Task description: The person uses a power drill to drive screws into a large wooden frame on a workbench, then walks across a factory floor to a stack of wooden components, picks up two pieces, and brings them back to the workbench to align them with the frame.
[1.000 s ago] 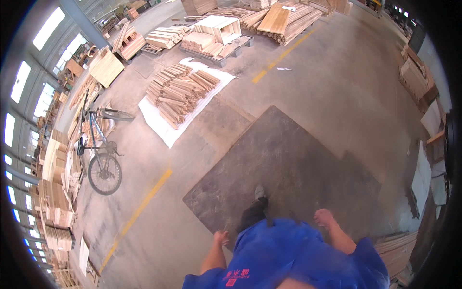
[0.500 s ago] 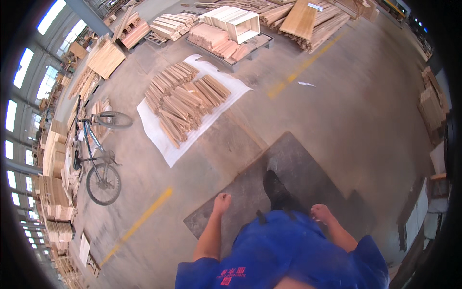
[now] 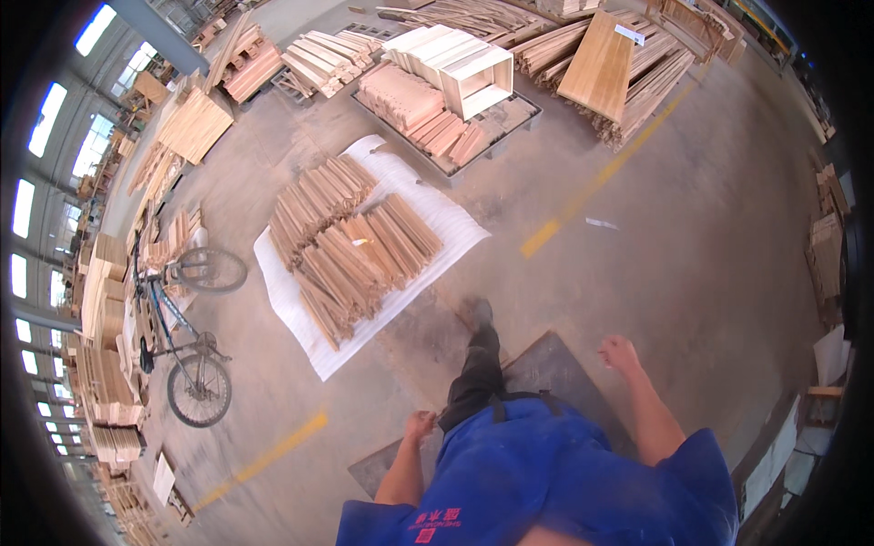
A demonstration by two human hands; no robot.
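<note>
A: Any labels out there?
B: One white paper label, small and rectangular, on the tan board leaning at the top right.
A: Anything else?
B: A red printed mark low on the blue shirt's back.

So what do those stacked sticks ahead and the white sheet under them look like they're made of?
The tan stacked sticks look like bare, unfinished wood: pale brown with visible cut ends. The ribbed white sheet beneath seems to be foam or corrugated plastic padding, though the look leaves that open.

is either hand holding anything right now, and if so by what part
Nothing is held. The left hand and right hand both swing empty above the concrete floor.
</note>
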